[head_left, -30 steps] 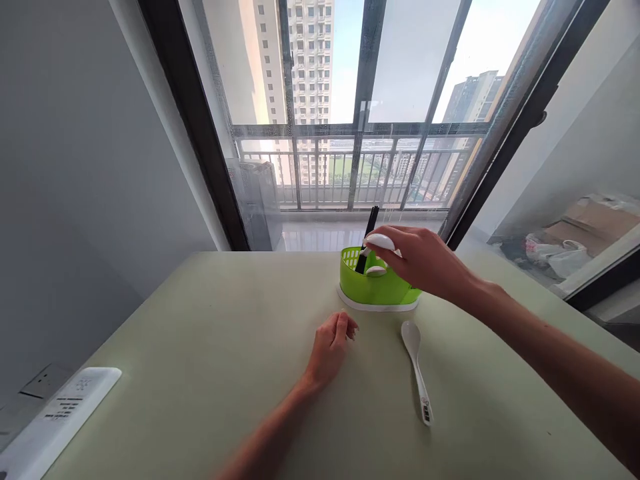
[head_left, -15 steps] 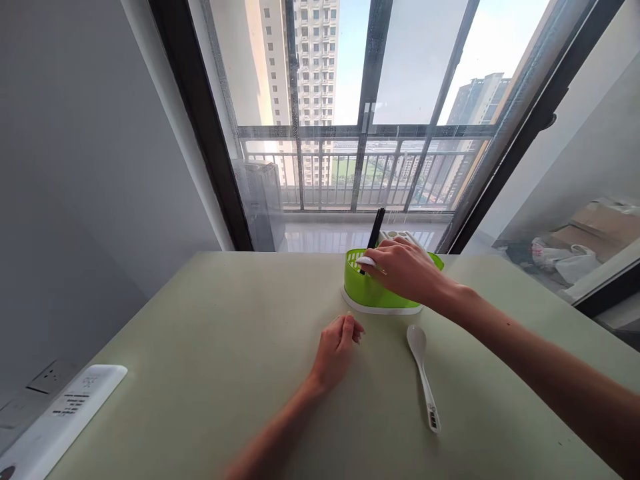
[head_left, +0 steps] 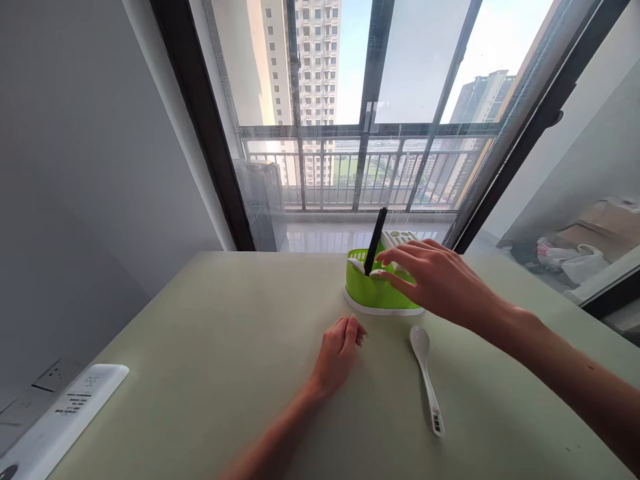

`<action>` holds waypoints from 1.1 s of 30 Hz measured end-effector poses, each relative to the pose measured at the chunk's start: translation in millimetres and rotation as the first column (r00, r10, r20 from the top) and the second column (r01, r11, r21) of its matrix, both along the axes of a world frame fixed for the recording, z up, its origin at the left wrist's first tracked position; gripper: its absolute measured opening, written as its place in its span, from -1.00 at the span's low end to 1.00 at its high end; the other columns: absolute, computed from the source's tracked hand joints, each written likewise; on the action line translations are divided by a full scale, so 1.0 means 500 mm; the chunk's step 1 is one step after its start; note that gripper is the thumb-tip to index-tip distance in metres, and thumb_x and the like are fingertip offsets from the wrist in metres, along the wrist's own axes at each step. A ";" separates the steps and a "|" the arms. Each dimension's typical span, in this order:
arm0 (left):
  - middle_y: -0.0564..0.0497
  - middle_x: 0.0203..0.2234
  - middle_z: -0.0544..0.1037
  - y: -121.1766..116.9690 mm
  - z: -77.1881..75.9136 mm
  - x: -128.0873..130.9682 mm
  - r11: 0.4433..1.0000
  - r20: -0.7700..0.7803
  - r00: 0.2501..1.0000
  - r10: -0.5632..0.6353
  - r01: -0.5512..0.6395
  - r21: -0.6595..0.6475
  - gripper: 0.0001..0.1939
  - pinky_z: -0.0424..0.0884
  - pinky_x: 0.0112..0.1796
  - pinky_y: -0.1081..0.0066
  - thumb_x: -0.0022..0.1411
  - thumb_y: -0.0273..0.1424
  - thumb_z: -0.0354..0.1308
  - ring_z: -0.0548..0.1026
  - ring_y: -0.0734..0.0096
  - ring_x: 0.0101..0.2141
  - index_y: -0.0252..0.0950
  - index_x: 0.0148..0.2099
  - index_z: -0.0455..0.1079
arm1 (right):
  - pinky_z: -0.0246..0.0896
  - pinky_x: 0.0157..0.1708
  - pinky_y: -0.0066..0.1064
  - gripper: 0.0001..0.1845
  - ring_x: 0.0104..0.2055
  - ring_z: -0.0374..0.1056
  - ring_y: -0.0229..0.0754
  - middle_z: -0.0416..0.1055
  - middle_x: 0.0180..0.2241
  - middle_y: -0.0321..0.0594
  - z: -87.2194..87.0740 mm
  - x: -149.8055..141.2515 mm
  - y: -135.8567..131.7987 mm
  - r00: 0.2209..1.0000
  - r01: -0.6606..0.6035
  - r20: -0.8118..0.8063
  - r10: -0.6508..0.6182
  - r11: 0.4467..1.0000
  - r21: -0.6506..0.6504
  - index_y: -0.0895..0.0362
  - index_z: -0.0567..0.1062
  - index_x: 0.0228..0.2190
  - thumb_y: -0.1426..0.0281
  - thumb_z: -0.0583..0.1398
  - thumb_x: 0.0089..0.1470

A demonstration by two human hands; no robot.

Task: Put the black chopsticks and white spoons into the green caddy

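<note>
A green utensil holder (head_left: 373, 293) with a white base stands on the far side of the table. Black chopsticks (head_left: 377, 241) lean upright in it, with the head of a white spoon (head_left: 356, 265) to their left and another white spoon head (head_left: 379, 273) to their right. Over the holder's right part is my right hand (head_left: 433, 280), thumb and fingers apart, nothing gripped; it covers that side. My left hand (head_left: 340, 347) rests on the table in front of the holder, fingers curled in, with nothing visible in them. A white spoon (head_left: 426, 380) lies below my right forearm.
The pale green table (head_left: 210, 347) reaches to a large window with dark frames. At its left edge lies a white power strip or similar long device (head_left: 83, 400), next to a wall socket (head_left: 55, 375). Bags and cardboard (head_left: 583, 257) sit behind glass at right.
My right hand has let go of a white spoon, which now sits in the holder. The hand has opened and drawn back to the right. My left hand stays put.
</note>
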State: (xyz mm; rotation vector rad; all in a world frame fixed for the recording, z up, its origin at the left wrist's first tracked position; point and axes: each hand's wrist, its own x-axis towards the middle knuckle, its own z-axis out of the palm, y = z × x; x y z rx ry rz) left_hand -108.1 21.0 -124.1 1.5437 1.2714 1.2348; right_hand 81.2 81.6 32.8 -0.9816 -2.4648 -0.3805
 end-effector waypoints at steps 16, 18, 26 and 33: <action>0.04 -0.46 0.45 -0.001 0.000 0.002 1.000 -0.054 0.999 -0.002 0.003 0.015 -0.53 0.31 -0.27 0.42 0.47 -0.15 -0.17 0.41 0.41 -0.39 -0.25 -0.35 0.41 | 0.28 -0.38 -0.20 -0.64 -0.14 0.51 0.12 0.58 -0.20 -0.06 -0.205 0.124 -0.027 0.820 0.565 0.444 -0.362 0.634 -0.528 0.06 0.49 -0.15 0.08 0.10 0.21; 0.03 -0.47 0.45 -0.002 0.003 0.002 1.000 -0.058 0.998 0.005 -0.004 0.013 -0.53 0.31 -0.26 0.42 0.47 -0.15 -0.16 0.42 0.40 -0.39 -0.26 -0.36 0.41 | 0.28 -0.35 -0.18 -0.66 -0.14 0.51 0.13 0.57 -0.17 -0.04 -0.242 0.119 -0.028 0.829 0.557 0.413 -0.376 0.606 -0.567 0.05 0.48 -0.16 0.09 0.09 0.22; 0.03 -0.49 0.44 -0.002 0.008 0.003 1.000 -0.071 0.997 0.015 -0.013 0.025 -0.52 0.31 -0.27 0.41 0.47 -0.16 -0.16 0.41 0.39 -0.39 -0.27 -0.37 0.41 | 0.16 -0.46 -0.28 -0.83 -0.40 0.44 -0.01 0.54 -0.37 -0.12 -0.266 0.054 -0.057 0.914 0.385 0.190 -0.358 0.625 -0.679 0.01 0.46 -0.38 0.23 0.14 0.20; 0.03 -0.47 0.45 -0.001 0.003 0.002 1.000 -0.079 0.997 0.016 -0.014 0.026 -0.53 0.31 -0.27 0.42 0.47 -0.16 -0.15 0.42 0.40 -0.39 -0.27 -0.36 0.41 | 0.14 -0.50 -0.37 -0.59 -0.55 0.31 -0.20 0.44 -0.61 -0.27 -0.103 0.003 -0.088 0.968 0.053 -0.134 -0.213 0.692 -0.720 0.09 0.54 -0.41 0.12 0.07 0.28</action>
